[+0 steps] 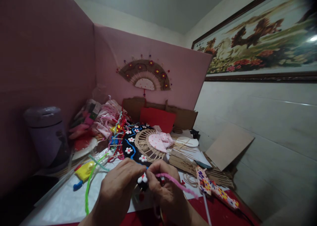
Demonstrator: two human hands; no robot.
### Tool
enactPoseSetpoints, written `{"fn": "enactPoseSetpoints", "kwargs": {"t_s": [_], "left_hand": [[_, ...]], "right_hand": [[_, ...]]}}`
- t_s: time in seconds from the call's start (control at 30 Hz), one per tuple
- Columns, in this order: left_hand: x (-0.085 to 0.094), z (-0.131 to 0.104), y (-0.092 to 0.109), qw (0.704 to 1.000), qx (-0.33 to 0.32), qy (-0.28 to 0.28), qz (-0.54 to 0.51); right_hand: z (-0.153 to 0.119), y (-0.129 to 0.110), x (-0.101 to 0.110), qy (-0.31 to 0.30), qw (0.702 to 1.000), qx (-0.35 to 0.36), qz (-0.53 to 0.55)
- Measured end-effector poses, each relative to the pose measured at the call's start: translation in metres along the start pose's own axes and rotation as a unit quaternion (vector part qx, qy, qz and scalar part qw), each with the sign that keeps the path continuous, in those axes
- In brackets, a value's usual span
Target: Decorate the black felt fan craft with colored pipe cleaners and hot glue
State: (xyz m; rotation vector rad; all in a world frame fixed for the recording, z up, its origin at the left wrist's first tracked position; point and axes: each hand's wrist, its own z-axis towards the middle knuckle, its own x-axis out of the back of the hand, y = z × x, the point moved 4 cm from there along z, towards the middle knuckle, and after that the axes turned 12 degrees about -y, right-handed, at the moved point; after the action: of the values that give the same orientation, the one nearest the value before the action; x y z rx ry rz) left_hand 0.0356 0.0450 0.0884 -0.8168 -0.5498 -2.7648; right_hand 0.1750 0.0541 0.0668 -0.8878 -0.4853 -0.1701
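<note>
Black fan (139, 152) on the bench (198, 211) already bears white flowers (128, 150) and blue lines; its near edge looks unfinished, with pink fuzzy stem (175, 180) loose at one end. Right hand (168, 191) pinches this stem; left hand's (116, 186) fingers are narrow, their hold I cannot tell

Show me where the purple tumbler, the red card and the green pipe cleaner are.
Purple tumbler (48, 140): head view, on the middle of its body.
Red card (158, 119): head view, on the middle of its face.
Green pipe cleaner (87, 193): head view, on its lower stretch.
</note>
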Motion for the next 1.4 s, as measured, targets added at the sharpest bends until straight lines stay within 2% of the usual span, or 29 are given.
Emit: {"fn": "enactPoseSetpoints", "kwargs": {"t_s": [0.13,0.37,0.5,0.6,0.73,0.83,0.97,1.07,1.17,1.3,1.4], "left_hand": [[0.0,0.0,0.0,1.0,-0.007,0.003,0.021],[-0.003,-0.001,0.001,0.999,-0.012,0.002,0.044],[-0.004,-0.003,0.004,0.996,-0.022,0.024,0.088],[-0.008,-0.006,0.004,0.991,-0.03,0.042,0.127],[-0.013,-0.009,0.004,0.989,-0.04,0.056,0.128],[-0.011,-0.007,0.005,0.992,-0.04,0.056,0.106],[-0.004,-0.004,0.003,0.998,-0.017,0.045,0.05],[-0.001,-0.004,-0.004,0.998,0.023,0.031,-0.055],[-0.002,-0.006,-0.01,0.984,0.068,0.024,-0.162],[-0.003,-0.006,-0.011,0.978,0.091,0.02,-0.189],[-0.004,-0.006,-0.009,0.975,0.095,0.007,-0.202]], "right_hand": [[-0.001,0.0,0.0,-0.006,1.0,-0.003,0.01],[0.0,-0.003,0.002,0.021,0.999,0.024,-0.005],[-0.001,-0.009,0.001,0.053,0.992,0.098,-0.051],[-0.004,-0.014,-0.003,0.082,0.976,0.165,-0.119],[-0.008,-0.016,-0.006,0.123,0.956,0.192,-0.187],[-0.008,-0.017,-0.004,0.125,0.962,0.165,-0.178],[-0.005,-0.017,0.002,0.094,0.985,0.102,-0.102],[-0.003,-0.017,0.003,0.066,0.994,0.073,-0.045],[-0.003,-0.014,0.003,0.026,0.999,0.042,-0.001],[-0.004,-0.009,0.001,-0.047,0.993,-0.003,0.105],[-0.003,-0.005,-0.001,-0.085,0.973,-0.027,0.213]]}}
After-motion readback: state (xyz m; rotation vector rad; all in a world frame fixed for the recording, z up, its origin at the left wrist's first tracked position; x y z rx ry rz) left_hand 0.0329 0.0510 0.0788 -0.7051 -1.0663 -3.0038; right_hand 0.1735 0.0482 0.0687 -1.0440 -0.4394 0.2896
